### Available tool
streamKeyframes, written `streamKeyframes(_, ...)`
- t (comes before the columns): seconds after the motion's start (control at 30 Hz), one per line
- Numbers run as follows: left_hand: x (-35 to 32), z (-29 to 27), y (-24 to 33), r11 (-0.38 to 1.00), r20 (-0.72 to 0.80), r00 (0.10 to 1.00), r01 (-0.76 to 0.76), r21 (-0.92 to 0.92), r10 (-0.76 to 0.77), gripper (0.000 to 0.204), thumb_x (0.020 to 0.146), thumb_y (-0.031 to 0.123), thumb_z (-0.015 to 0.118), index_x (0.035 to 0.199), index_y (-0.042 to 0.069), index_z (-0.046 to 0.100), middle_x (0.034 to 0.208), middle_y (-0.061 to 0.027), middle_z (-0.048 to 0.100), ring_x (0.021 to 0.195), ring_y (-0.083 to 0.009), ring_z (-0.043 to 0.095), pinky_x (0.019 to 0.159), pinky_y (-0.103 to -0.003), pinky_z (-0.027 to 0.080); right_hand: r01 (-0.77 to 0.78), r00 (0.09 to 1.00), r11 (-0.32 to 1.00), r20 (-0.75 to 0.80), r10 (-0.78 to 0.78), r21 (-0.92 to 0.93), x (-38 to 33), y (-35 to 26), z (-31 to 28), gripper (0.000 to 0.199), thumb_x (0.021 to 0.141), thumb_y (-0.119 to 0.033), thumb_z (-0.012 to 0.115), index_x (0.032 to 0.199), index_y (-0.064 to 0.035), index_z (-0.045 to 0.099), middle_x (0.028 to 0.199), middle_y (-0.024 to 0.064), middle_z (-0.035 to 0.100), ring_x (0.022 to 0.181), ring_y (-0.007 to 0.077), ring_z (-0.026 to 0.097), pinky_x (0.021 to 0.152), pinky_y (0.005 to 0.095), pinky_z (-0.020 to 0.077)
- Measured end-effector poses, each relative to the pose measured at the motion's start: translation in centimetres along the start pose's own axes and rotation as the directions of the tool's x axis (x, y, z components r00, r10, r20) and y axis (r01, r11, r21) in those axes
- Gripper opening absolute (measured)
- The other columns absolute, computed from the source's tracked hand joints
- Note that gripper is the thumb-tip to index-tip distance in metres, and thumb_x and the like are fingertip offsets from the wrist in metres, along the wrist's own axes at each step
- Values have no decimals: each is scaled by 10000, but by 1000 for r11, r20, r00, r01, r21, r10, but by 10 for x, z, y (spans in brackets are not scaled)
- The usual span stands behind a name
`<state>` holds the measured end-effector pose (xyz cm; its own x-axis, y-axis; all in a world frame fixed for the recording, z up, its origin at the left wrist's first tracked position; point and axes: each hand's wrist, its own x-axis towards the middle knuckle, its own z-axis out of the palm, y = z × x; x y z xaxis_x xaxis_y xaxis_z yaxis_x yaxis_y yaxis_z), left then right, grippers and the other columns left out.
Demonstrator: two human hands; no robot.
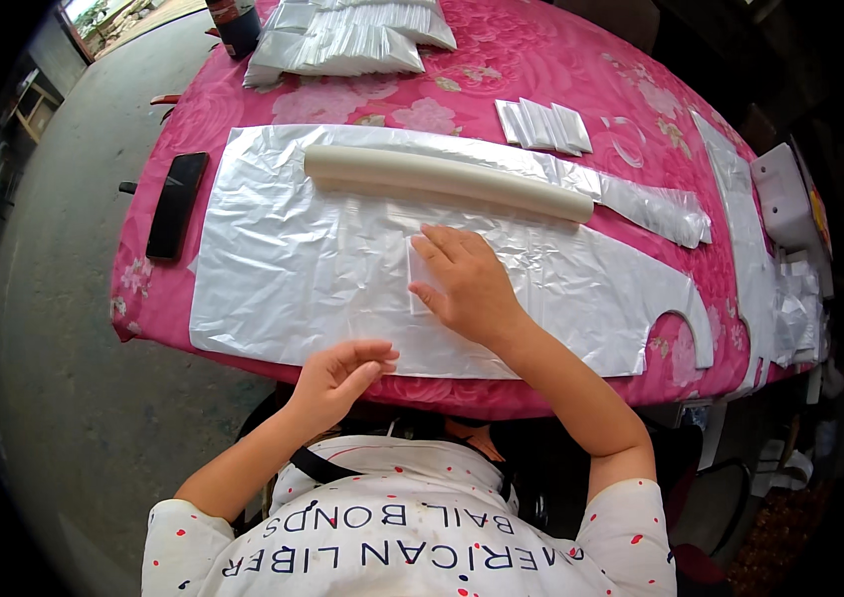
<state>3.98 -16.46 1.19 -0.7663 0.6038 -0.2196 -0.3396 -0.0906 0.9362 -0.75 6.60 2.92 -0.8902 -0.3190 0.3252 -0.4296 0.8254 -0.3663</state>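
Observation:
A stack of white plastic carrier bags (273, 269) lies flat across the table, its cut-out handles at the right. On it, my right hand (472, 284) rests palm down with fingers spread, over a small folded white plastic piece (417, 289) that is partly hidden beneath it. My left hand (342, 376) hovers by the near edge of the bags, thumb apart from the fingers and nothing held. Beyond both hands a long cream tube (442, 181) lies slantwise across the bags.
A black phone (177, 206) lies at the left. Several folded plastic packets (543, 126) and a large pile of them (347, 40) sit farther back, beside a dark bottle (234, 25). At the right are more plastic bags (740, 229) and a white container (783, 197). Pink floral cloth (482, 90) covers the table.

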Motion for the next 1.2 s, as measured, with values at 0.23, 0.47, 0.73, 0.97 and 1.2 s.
streamKeyframes(0.23, -63, 5, -16, 888, -244, 868, 363, -283, -433, 240, 899, 67, 507, 1096, -58, 565, 1011, -130, 632, 927, -181, 617, 808, -267, 493, -64, 983, 982, 181, 31, 176, -12, -75, 53, 663, 882, -431, 460, 1377, -24, 290, 1447, 221, 202, 1352, 357, 166, 1092, 460, 116)
streamKeyframes(0.47, -61, -13, -37, 894, -348, 937, 132, 428, 28, 123, 792, 97, 614, 863, 0, 642, 814, -112, 666, 651, -159, 630, 585, -269, 489, 221, 941, 914, 170, -291, 340, -48, -131, 60, 449, 829, -309, 534, 1198, -57, 492, 1392, 151, 340, 1367, 300, 163, 1055, 578, -53)
streamKeyframes(0.73, -32, 15, 24, 533, 7, 949, -183, 826, 315, 260, 646, 36, 690, 902, 48, 649, 830, -114, 662, 706, -252, 645, 629, -319, 519, 168, 957, 946, 186, -224, 277, -46, -46, -24, 50, 767, -101, 621, 793, -88, 580, 1001, 23, 593, 1157, 211, 463, 1065, 555, 109)
streamKeyframes(0.97, -19, 22, 18, 556, 91, 928, -293, 777, 362, 345, 665, 34, 695, 1003, 42, 625, 938, -120, 658, 803, -254, 647, 685, -307, 527, -289, 791, 632, -192, 580, 720, 5, 129, -81, 156, 833, -150, 638, 883, -2, 635, 800, 12, 628, 755, 61, 541, 686, 217, 434)
streamKeyframes(1.2, -12, 25, 19, 567, 106, 931, -300, 767, 349, 326, 692, 35, 691, 1012, 59, 630, 922, -110, 661, 733, -224, 645, 609, -281, 525, -684, 515, 612, -332, 790, 395, 60, 265, -80, 318, 789, -209, 650, 1031, -7, 608, 929, 91, 647, 853, 184, 591, 817, 365, 411)
